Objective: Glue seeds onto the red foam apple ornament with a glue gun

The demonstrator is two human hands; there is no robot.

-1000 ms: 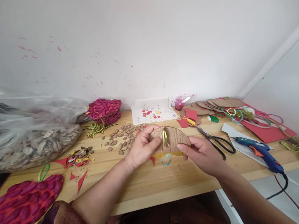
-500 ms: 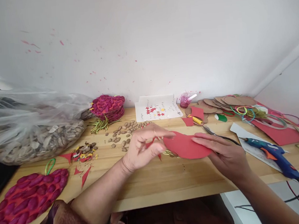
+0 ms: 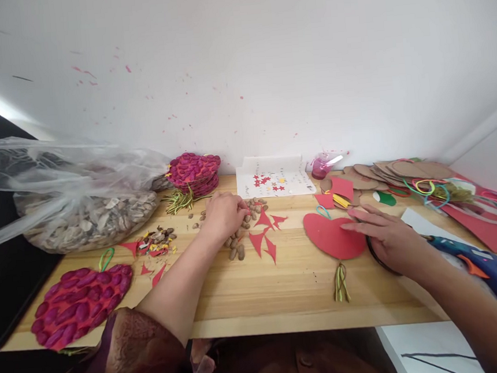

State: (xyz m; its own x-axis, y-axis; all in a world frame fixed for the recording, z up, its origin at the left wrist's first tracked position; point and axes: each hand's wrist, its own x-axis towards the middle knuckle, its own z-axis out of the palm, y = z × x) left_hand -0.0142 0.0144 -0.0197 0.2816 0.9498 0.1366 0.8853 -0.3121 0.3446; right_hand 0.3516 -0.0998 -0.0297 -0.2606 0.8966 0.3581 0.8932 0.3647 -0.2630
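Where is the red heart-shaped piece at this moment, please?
In the head view, the red heart-shaped piece lies right of centre on the wooden table, its tassel toward the near edge and the right hand over its right side.

Left hand [image 3: 225,214] with fingers [image 3: 242,211] curled, right hand [image 3: 393,243] palm down, fingers extended, both forearms [image 3: 189,273] angled inward.

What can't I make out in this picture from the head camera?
Head view:
What the bare left hand pinches, if anything: hidden by the hand itself.
Rest of the curved black handle: behind the bare right hand.
Underside of the red heart-shaped card: faces the wooden table.
Writing on the white paper sheet: too small.
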